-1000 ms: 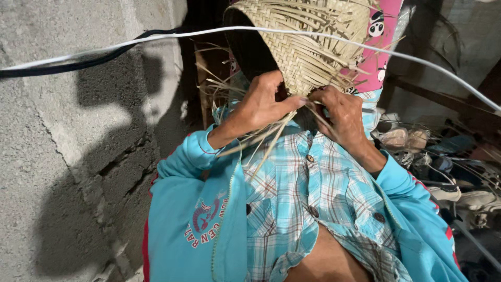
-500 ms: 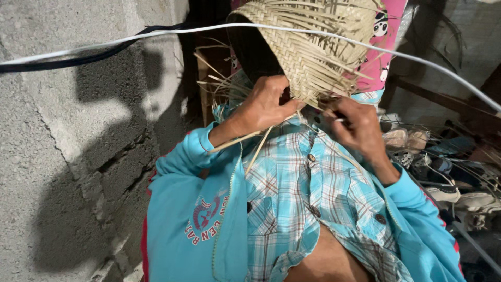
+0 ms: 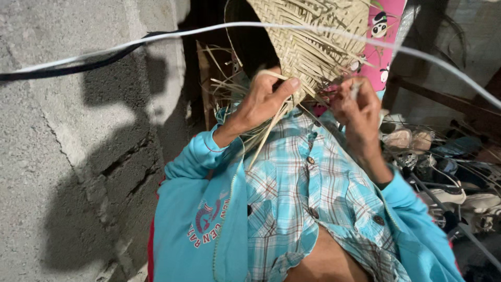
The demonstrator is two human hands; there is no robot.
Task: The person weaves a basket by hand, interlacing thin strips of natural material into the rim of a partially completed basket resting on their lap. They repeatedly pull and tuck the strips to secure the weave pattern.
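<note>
- The left hand (image 3: 263, 102) grips the lower edge of a half-woven straw basket (image 3: 313, 44), thumb pressed against the weave and fingers curled behind it.
- The right hand (image 3: 355, 107) is pinched shut on a thin loose straw strip (image 3: 356, 90) at the basket's frayed edge.
- The basket sits raised in front of the chest, loose strands (image 3: 261, 138) hanging below the left hand over a plaid shirt (image 3: 297, 203).
- A white cord (image 3: 209, 31) crosses in front of the basket.
- A grey block wall (image 3: 68, 156) stands to the left; shoes (image 3: 449, 172) lie piled to the right.
</note>
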